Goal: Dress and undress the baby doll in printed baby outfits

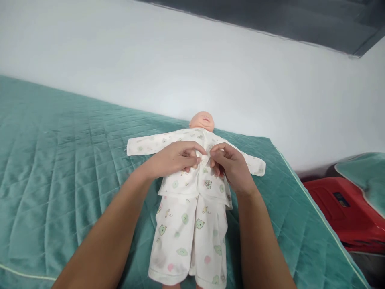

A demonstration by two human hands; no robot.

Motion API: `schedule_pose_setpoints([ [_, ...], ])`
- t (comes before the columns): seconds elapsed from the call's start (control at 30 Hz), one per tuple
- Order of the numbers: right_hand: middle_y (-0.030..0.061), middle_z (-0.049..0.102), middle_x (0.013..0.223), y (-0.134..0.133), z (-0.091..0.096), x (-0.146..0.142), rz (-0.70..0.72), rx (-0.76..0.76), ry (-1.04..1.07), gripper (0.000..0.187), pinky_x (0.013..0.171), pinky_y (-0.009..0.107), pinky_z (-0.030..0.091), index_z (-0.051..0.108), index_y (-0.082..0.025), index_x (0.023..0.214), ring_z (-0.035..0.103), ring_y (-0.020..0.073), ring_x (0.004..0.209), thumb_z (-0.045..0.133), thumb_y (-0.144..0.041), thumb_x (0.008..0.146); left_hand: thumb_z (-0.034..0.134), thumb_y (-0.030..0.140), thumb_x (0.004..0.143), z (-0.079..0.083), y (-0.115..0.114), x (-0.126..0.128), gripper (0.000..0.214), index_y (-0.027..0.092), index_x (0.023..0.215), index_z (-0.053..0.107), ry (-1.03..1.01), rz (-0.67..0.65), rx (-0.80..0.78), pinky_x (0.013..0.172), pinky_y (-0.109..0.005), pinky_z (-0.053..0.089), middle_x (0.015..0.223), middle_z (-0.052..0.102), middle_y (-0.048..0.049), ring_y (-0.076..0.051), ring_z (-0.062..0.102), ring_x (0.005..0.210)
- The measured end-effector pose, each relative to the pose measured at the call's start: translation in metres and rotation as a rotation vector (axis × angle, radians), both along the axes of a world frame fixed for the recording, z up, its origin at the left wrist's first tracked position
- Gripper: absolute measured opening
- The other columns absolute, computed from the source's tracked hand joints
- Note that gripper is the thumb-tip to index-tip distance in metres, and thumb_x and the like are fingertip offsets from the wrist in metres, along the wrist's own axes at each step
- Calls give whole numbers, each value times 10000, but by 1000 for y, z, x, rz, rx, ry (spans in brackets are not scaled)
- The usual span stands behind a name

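A baby doll lies on its back, dressed in a white long-sleeved baby shirt and matching trousers printed with small green and pink animals. Both sleeves are spread out sideways. At the middle of the chest, my left hand has its index finger and thumb close together on the shirt's front edge, the other fingers curled. Facing it, my right hand pinches the front edge from the other side. Whatever fastening lies between the fingertips is too small to make out. Below the chest the shirt's front edges meet over the trousers.
A green quilted cover lies under the doll, its piped edge running down the right side. Behind stands a white wall with a dark panel above. To the right is a red plastic object, partly under green cloth.
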State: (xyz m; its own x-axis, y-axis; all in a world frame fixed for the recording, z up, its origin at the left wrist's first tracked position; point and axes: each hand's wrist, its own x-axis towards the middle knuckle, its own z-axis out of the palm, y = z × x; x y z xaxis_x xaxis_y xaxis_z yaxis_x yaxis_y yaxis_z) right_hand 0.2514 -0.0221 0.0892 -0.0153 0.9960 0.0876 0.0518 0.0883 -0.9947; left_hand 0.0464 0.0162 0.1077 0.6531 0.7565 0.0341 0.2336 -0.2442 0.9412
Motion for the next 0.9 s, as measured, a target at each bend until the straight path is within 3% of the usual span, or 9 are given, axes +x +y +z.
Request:
schedule_pose_setpoints([
  [0.13,-21,646,743,4,-7,-6,-303,271,-9,102,568,244,447,604,-233,871,572,112,614,661,-317,853,569,335,868,2,-2,1,240,224,1013,726,56,-29,23,562,-222,442,747,626,-3,-118,568,624],
  [0.27,20,707,861,2,-9,-12,-270,337,-212,77,794,318,488,664,-238,873,638,178,854,633,-308,883,576,363,867,-1,-3,2,208,214,915,715,60,-31,16,529,-213,417,749,622,1,-109,543,603],
  [0.37,-2,690,730,2,-10,-15,-204,297,-241,106,744,322,474,677,-243,889,614,168,718,641,-343,887,588,421,871,-4,0,1,237,204,868,683,24,-29,5,516,-218,399,739,616,0,-105,523,581],
  [0.47,-16,655,625,5,-12,-13,-277,260,-166,150,645,308,455,686,-240,904,571,154,589,653,-381,867,573,460,890,-3,4,4,282,191,836,637,-24,16,14,508,-224,364,609,552,23,-104,489,527],
  [0.6,-13,629,608,8,-18,-4,-445,292,8,129,617,298,428,692,-220,848,545,138,568,694,-339,798,552,450,910,-9,-12,1,275,187,851,609,-125,292,198,607,-246,425,680,588,18,-118,539,608],
  [0.67,14,634,652,3,-24,-2,-473,284,69,123,600,317,406,706,-219,834,538,151,599,724,-326,776,515,421,939,-28,-36,-22,253,199,876,618,-44,523,398,717,-273,455,790,637,-8,-143,575,726],
  [0.73,42,632,728,-7,-31,-2,-495,274,81,95,584,351,385,720,-243,821,510,168,623,746,-311,759,483,394,964,-58,-75,-68,233,215,901,619,89,697,509,786,-293,465,851,649,-23,-156,582,784],
  [0.83,60,595,776,-28,-42,-4,-570,202,11,86,531,371,320,729,-311,844,462,198,626,732,-362,775,493,339,954,-96,-161,-162,146,230,964,590,315,1118,518,837,-338,481,922,637,-51,-195,591,854],
  [0.9,66,571,773,-37,-46,-7,-575,186,-49,100,513,376,282,732,-339,868,445,212,622,713,-404,794,491,308,933,-99,-227,-217,120,235,974,579,483,1422,463,900,-401,485,1038,621,-83,-251,587,1003],
])
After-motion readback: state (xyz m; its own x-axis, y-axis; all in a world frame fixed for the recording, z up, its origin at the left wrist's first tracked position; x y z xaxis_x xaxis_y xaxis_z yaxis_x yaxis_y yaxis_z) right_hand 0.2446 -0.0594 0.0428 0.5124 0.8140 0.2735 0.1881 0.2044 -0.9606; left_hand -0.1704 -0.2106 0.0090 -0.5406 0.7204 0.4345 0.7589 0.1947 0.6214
